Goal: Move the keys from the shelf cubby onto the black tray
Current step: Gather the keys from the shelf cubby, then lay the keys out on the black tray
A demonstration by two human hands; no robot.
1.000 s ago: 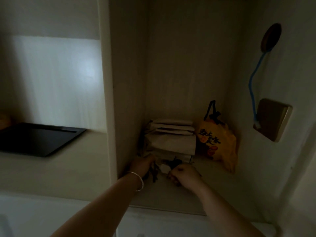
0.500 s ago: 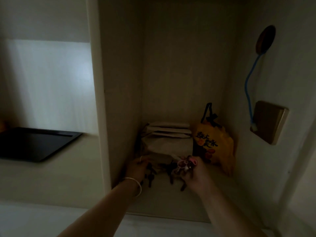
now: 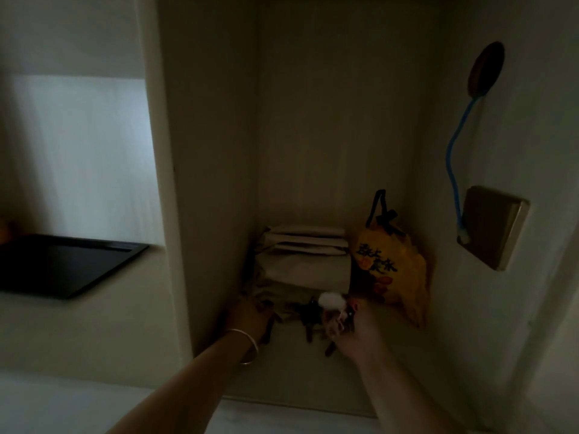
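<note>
Both hands are inside the dim shelf cubby. My right hand grips a bunch of keys with a pale fluffy charm, raised a little off the cubby floor. A dark bunch of keys hangs or lies just left of it. My left hand, with a bangle on the wrist, is closed around another dark bunch of keys by the cubby's left wall. The black tray lies on the counter to the left, beyond the partition.
A stack of folded beige bags fills the cubby's back. A yellow printed bag leans at the right. A wall plate with a blue cable sits on the right wall. The white partition separates cubby and counter.
My right hand has lifted its key bunch off the cubby floor, and the fluffy charm now shows above the fingers. The left hand has stayed on its keys by the left wall.
</note>
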